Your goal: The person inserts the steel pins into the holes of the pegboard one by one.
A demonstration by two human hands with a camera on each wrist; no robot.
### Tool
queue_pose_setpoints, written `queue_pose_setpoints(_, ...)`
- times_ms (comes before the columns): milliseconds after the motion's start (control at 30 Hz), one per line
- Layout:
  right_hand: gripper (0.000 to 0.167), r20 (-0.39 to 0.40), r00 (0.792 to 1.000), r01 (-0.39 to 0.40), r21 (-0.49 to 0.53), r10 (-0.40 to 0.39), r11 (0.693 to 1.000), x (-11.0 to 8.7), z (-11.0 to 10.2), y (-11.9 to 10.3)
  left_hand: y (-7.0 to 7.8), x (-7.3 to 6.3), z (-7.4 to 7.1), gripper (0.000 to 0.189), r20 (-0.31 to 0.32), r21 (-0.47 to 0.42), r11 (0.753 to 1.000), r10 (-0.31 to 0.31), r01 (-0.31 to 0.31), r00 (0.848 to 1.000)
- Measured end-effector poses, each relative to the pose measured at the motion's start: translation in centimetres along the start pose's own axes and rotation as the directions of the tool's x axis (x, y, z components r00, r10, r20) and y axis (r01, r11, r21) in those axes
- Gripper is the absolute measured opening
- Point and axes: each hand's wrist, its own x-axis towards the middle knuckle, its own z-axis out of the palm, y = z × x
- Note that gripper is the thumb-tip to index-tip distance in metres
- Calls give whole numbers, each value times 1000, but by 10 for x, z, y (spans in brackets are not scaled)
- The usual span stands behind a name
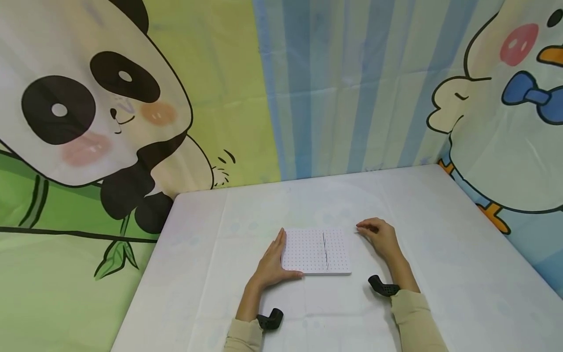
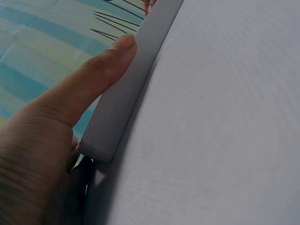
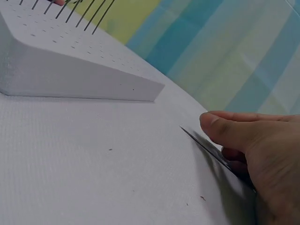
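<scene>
A white pegboard (image 1: 303,252) dotted with small holes lies on the table, a row of thin dark pins (image 3: 103,17) standing up from it. My left hand (image 1: 273,264) rests at its near left corner: the straight fingers lie along the left side, and the thumb (image 2: 123,43) presses the front edge (image 2: 108,126). To the right of the board, my right hand (image 1: 381,238) is low over the table. Its thumb and fingers pinch a slim dark pointed tool (image 3: 201,144), which looks like tweezers; the tip points toward the board, apart from it. The fingers hide its other end.
A white cloth covers the table (image 1: 246,210). Small dark specks (image 3: 203,198) lie on it near my right hand. Behind stands a printed curtain (image 1: 211,98) with a panda and a duck. A black wrist mount (image 1: 383,286) sits on each forearm.
</scene>
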Motion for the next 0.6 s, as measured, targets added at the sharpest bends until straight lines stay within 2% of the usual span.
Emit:
queue_pose_setpoints(233, 5, 76, 997, 22, -61, -18, 998, 1, -2, -3, 2, 1, -1, 131, 3, -11, 1000, 5, -5, 1000)
queue_pose_setpoints(467, 7, 92, 995, 57, -109, -47, 992, 2, 0, -4, 0, 2, -1, 132, 2, -5, 1000, 8, -8, 1000)
queue_pose_setpoints(600, 13, 70, 997, 44, -69, -39, 997, 4, 2, -13, -1, 1, 0, 132, -1, -11, 1000, 0, 0, 1000)
